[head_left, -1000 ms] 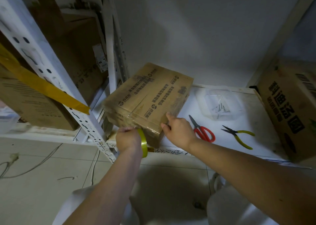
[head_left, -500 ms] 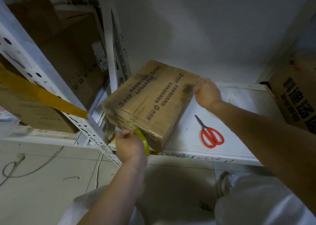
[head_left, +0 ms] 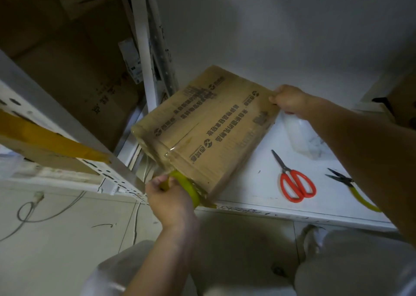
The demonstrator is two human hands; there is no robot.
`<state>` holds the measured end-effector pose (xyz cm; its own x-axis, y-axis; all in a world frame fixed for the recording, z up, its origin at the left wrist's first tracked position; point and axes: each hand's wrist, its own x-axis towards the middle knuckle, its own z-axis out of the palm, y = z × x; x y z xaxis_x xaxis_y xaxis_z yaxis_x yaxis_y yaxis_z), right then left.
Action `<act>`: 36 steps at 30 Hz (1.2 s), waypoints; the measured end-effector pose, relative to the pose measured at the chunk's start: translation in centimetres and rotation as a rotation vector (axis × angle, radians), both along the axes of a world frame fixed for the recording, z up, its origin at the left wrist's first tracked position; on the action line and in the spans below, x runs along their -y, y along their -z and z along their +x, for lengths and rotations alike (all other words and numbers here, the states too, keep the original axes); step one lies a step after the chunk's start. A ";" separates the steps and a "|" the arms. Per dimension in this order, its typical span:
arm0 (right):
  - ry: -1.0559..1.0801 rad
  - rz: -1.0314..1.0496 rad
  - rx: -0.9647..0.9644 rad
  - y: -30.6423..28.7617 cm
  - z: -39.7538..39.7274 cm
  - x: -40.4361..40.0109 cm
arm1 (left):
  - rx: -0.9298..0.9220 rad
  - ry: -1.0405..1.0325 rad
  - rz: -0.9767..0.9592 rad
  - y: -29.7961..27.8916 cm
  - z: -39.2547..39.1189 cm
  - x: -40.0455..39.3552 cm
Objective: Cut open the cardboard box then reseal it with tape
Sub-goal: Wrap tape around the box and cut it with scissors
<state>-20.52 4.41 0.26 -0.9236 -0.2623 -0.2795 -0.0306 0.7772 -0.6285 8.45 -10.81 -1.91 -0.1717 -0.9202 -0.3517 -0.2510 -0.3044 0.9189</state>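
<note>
From the head view, our left hand (head_left: 167, 200) grips the tape roll (head_left: 188, 188) at the box's (head_left: 209, 126) near corner; our right hand (head_left: 289, 99) grips its far edge on the shelf (head_left: 258, 183). Resealing looks underway; the scissors (head_left: 295, 180) lie beside it.

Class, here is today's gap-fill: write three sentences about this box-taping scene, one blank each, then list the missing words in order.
1. The left hand grips a roll of ____ tape at the near end of the cardboard box.
2. The right hand holds the box's far ____.
3. The scissors on the shelf have ____ handles.

Missing words: yellow; corner; red
</note>
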 end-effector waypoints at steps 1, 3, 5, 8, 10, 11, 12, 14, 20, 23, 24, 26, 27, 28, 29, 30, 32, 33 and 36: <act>0.009 0.009 0.000 0.1 0.3 -0.4 | 0.009 -0.006 0.000 -0.1 -0.2 0.4; 0.018 0.037 -0.008 0.3 1.0 -1.4 | 0.013 -0.010 -0.018 -0.4 -0.6 1.3; 0.024 0.035 0.004 0.3 2.1 -2.5 | 0.046 0.006 -0.082 -0.9 -1.1 2.0; 0.035 0.029 0.015 0.2 3.8 -4.2 | 0.071 0.043 -0.136 -1.6 -1.7 2.9; 0.043 0.042 -0.011 0.1 5.0 -4.9 | 0.092 0.070 -0.152 -2.0 -2.0 3.4; 0.048 0.062 -0.029 -0.1 5.7 -5.2 | 0.108 0.087 -0.165 -2.2 -1.9 3.6; 0.053 0.078 -0.044 -0.1 6.1 -5.3 | 0.126 0.102 -0.189 -2.4 -1.8 3.8; 0.064 0.079 -0.044 -0.1 7.2 -5.6 | 0.154 0.128 -0.249 -2.9 -1.4 4.1; 0.044 0.116 -0.023 -0.9 9.6 -6.2 | 0.228 0.190 -0.402 -4.2 0.4 3.5; 0.043 0.086 0.017 -1.1 10.3 -6.8 | 0.229 0.210 -0.502 -5.2 1.5 2.8; 0.046 0.078 0.027 -1.2 10.6 -7.1 | 0.213 0.220 -0.544 -5.7 2.0 2.5; 0.045 0.082 0.042 -1.5 11.0 -7.3 | 0.153 0.246 -0.625 -7.0 2.8 1.6; 0.042 0.102 0.042 -1.6 11.4 -7.4 | 0.110 0.273 -0.649 -7.5 3.1 1.1; 0.045 0.141 0.012 -1.7 11.7 -7.4 | 0.063 0.316 -0.652 -7.9 3.4 0.6; 0.056 0.190 -0.071 -1.9 12.2 -7.4 | 0.013 0.371 -0.636 -8.1 3.6 -0.1; 0.070 0.212 -0.207 -2.2 12.7 -7.3 | -0.035 0.436 -0.594 -8.2 3.7 -0.8; 0.000 0.084 -0.436 -3.3 14.1 -6.9 | -0.100 0.549 -0.396 -8.1 3.6 -2.5; -0.108 -0.021 -0.433 -4.1 15.0 -6.5 | -0.129 0.592 -0.252 -7.9 3.5 -3.5; -0.442 -0.260 -0.095 -6.5 17.9 -5.4 | -0.176 0.698 0.084 -7.2 3.2 -6.9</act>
<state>-2.62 9.84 6.79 -0.7271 -0.6825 -0.0738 -0.3864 0.4957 -0.7778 11.63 -3.92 5.32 -0.7701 -0.5465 -0.3292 -0.2628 -0.1985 0.9442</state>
